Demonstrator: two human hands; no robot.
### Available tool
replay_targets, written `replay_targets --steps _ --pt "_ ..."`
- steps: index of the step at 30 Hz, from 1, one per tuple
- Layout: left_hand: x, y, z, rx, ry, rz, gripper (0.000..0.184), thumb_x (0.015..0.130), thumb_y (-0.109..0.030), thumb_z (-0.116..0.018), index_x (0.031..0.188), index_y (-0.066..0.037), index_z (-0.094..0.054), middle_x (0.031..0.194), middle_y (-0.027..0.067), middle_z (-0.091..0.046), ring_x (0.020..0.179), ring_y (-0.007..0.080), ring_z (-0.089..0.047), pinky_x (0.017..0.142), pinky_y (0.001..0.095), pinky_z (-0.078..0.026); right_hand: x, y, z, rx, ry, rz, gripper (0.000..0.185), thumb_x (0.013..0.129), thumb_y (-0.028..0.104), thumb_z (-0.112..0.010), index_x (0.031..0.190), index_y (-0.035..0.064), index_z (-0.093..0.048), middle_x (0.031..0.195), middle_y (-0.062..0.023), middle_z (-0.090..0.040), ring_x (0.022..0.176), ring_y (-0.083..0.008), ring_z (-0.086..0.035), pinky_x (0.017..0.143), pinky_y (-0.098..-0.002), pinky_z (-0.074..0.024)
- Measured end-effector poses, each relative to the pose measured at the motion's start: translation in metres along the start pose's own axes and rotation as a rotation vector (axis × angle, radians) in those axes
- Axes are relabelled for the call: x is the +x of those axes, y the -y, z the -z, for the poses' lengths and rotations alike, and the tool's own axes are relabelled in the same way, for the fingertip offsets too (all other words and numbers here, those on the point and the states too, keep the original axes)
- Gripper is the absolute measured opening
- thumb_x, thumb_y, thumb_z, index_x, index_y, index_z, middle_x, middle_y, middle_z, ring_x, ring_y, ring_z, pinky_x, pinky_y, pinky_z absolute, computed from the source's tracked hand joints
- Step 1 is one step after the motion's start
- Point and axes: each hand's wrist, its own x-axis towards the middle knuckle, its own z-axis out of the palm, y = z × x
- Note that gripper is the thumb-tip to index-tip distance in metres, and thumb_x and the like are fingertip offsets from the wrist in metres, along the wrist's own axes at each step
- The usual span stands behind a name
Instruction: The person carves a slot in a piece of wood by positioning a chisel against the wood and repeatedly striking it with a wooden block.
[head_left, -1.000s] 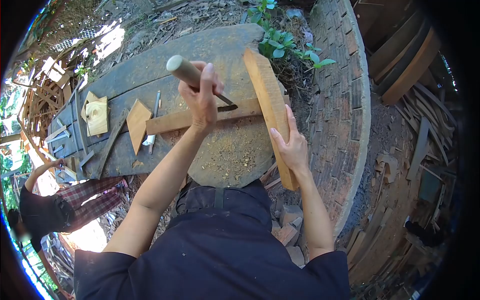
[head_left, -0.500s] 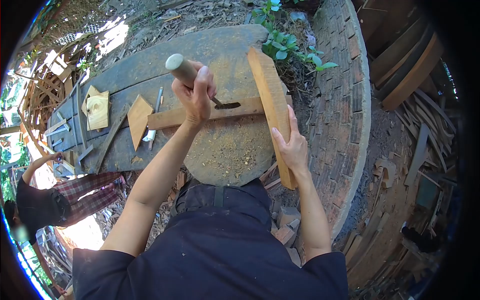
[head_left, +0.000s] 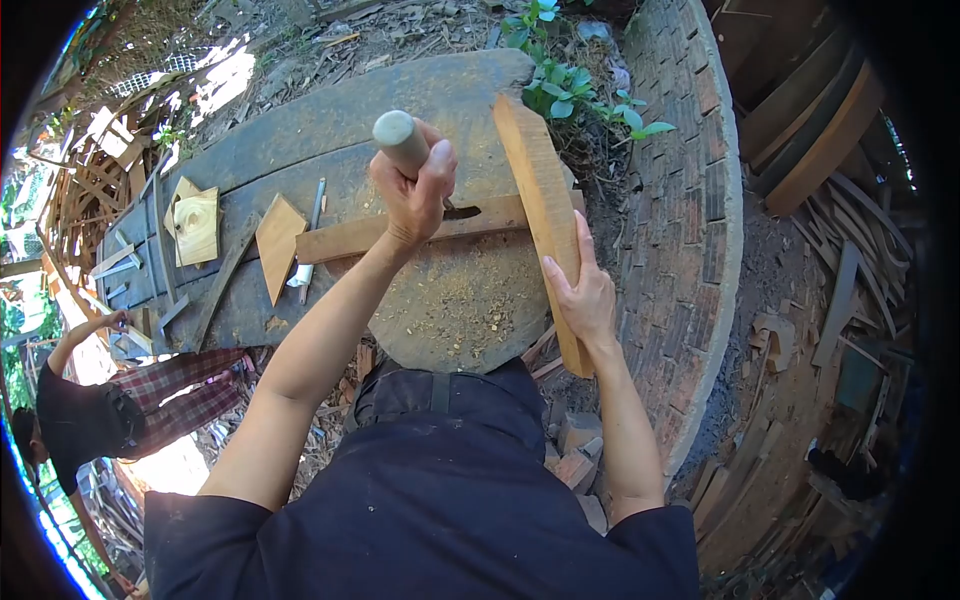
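Observation:
My left hand (head_left: pixel 415 195) is closed round the handle of a chisel (head_left: pixel 400 140), held nearly upright with its pale round butt towards me. Its metal end is mostly behind my fist, at a dark slot (head_left: pixel 463 212) in a long wooden bar (head_left: pixel 350 238). That bar lies across a worn wooden bench (head_left: pixel 290 125). My right hand (head_left: pixel 588 300) grips a thick wooden block (head_left: pixel 540 180) near its lower end. The block slants over the right end of the bar; whether it touches the bar, I cannot tell.
Wood chips (head_left: pixel 460 310) litter the bench's rounded end. Left of the bar lie a diamond-shaped board (head_left: pixel 280 240), a squarish wood piece (head_left: pixel 196 225) and metal squares (head_left: pixel 125 255). A brick wall (head_left: pixel 670 240) runs along the right. Another person (head_left: pixel 95 415) is at the far left.
My left hand and the chisel have moved right along the bar, hiding more of the slot. My right hand and the wooden block have hardly moved.

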Motion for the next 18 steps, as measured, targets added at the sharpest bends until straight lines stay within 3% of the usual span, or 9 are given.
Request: replay_targets --steps 5,8,10,12,14,16,17,18 --pt "-0.004 0.005 0.005 0.054 0.042 -0.039 0.016 0.083 -0.012 -0.062 0.072 -0.003 -0.054 0.061 -0.0001 -0.054 0.052 0.0060 -0.049 0.047 0.0230 -0.039 0.003 -0.007 -0.002 0.098 -0.041 0.060 0.073 0.091 0.037 -0.061 0.152 0.0168 -0.026 0.099 -0.0272 -0.069 0.087 -0.0458 -0.068 0.079 -0.0495 -0.0555" --pt "-0.005 0.009 0.006 0.097 0.052 -0.060 0.014 0.081 -0.011 -0.063 0.072 -0.004 -0.055 0.062 -0.0004 -0.054 0.055 0.0070 -0.050 0.050 0.0242 -0.040 0.007 -0.001 0.004 0.144 -0.021 0.028 0.073 0.091 0.036 -0.061 0.152 0.0141 -0.028 0.110 -0.0277 -0.067 0.097 -0.0429 -0.067 0.085 -0.0463 -0.0541" --pt "-0.006 0.009 0.007 0.120 0.054 -0.064 0.013 0.081 -0.011 -0.063 0.072 -0.004 -0.056 0.062 -0.0003 -0.054 0.056 0.0074 -0.051 0.051 0.0247 -0.040 0.011 0.018 0.016 0.161 -0.113 0.206 0.073 0.092 0.035 -0.060 0.153 0.0123 -0.027 0.122 -0.0252 -0.063 0.106 -0.0364 -0.067 0.090 -0.0416 -0.0528" --pt "-0.008 0.007 0.008 0.130 0.097 -0.064 0.013 0.080 -0.010 -0.063 0.072 -0.004 -0.055 0.063 -0.0006 -0.053 0.057 0.0074 -0.050 0.051 0.0250 -0.040 0.010 0.069 0.048 0.331 -0.035 0.169 0.074 0.091 0.032 -0.060 0.154 0.0112 -0.026 0.131 -0.0219 -0.059 0.113 -0.0296 -0.064 0.093 -0.0370 -0.0512" --pt "-0.009 0.013 0.013 0.117 0.107 -0.033 0.012 0.080 -0.012 -0.064 0.074 -0.003 -0.057 0.065 0.0008 -0.056 0.058 0.0092 -0.053 0.053 0.0261 -0.042 0.011 0.110 0.072 0.559 -0.065 0.341 0.076 0.090 0.030 -0.061 0.154 0.0131 -0.025 0.129 -0.0202 -0.060 0.112 -0.0258 -0.064 0.093 -0.0329 -0.0506" --pt "-0.008 0.022 0.015 0.104 0.117 -0.010 0.013 0.080 -0.014 -0.064 0.076 -0.003 -0.059 0.067 0.0023 -0.060 0.060 0.0109 -0.056 0.054 0.0271 -0.044 0.017 0.134 0.085 0.556 -0.169 0.611 0.077 0.087 0.029 -0.064 0.154 0.0164 -0.026 0.119 -0.0219 -0.066 0.098 -0.0284 -0.070 0.086 -0.0352 -0.0550" --pt "-0.006 0.027 0.015 0.211 0.150 -0.223 0.014 0.080 -0.016 -0.065 0.079 -0.002 -0.062 0.070 0.0040 -0.063 0.063 0.0134 -0.059 0.057 0.0284 -0.047 0.013 0.146 0.099 0.555 -0.175 0.614 0.077 0.087 0.029 -0.064 0.154 0.0164 -0.026 0.119 -0.0219 -0.066 0.098 -0.0284 -0.070 0.086 -0.0352 -0.0550" --pt "-0.002 0.033 0.016 0.320 0.177 -0.446 0.017 0.080 -0.018 -0.065 0.082 -0.001 -0.064 0.074 0.0058 -0.067 0.066 0.0160 -0.063 0.060 0.0297 -0.049 0.006 0.160 0.114 0.310 0.090 0.493 0.076 0.085 0.025 -0.062 0.153 0.0152 -0.029 0.127 -0.0229 -0.061 0.104 -0.0291 -0.067 0.090 -0.0370 -0.0536"
